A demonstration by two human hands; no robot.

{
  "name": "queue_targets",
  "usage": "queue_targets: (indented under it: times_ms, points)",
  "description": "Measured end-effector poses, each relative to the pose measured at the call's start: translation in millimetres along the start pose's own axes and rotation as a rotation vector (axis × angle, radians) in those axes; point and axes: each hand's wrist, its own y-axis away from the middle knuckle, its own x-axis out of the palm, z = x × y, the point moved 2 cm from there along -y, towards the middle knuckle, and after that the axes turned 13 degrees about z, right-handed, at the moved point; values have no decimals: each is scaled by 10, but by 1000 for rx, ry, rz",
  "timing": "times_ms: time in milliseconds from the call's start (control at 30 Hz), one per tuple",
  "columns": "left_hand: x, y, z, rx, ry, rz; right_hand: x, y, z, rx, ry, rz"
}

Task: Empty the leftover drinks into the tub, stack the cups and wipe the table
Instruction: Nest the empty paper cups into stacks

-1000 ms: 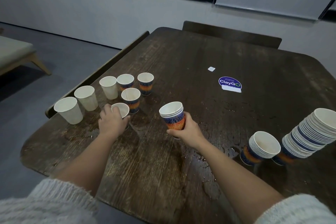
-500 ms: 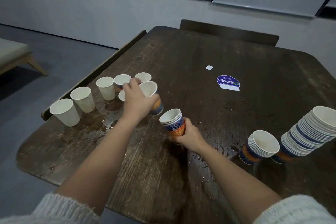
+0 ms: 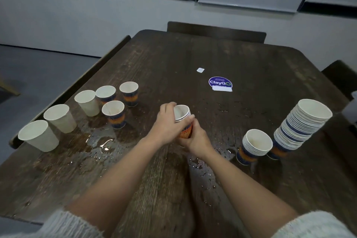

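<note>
Two bare forearms are extended from knitted cuffs over the dark wooden table (image 3: 173, 67) and are brought together at a small stack of cups (image 3: 183, 120) held above the wet boards. The right hand (image 3: 197, 137) is wrapped round the lower, orange-printed part of this stack, fingers curled and closed on it from the near right. The left hand (image 3: 166, 123) is curled over the top cup from the left, thumb and fingers clasped on its rim and wall, wrist bent slightly inward; whether that cup is fully seated cannot be told. Spilled liquid (image 3: 102, 141) is seen to the left of the grip. To the right of the grip a short cup stack (image 3: 255, 145) and, just beyond it, a tall leaning stack (image 3: 303, 127) are stood. To the left, six loose cups (image 3: 114, 113) are stood upright, well apart from the hands. Beyond the grip a round ClayGo sticker (image 3: 220, 83) is stuck to the table.
</note>
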Motion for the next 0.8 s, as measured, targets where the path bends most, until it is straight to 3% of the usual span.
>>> queue_targets:
  times_ms: [200,433,567,667,800]
  points:
    - [232,-155,-515,280,150,-85,-412,276,-37,-37,11,-253]
    - [741,-329,-1210,469,211,140,-1075,698,-185,-144,-31,-642]
    - [1045,-377,-1397,543,148,259,-1238,876,-488,-84,42,-841]
    - [1245,-411,-1388,545,95,324,-1262,961,-695,-13,67,-858]
    - [1465,-489,-1234,463,-96,443,-1220,986,-905,46,11,-691]
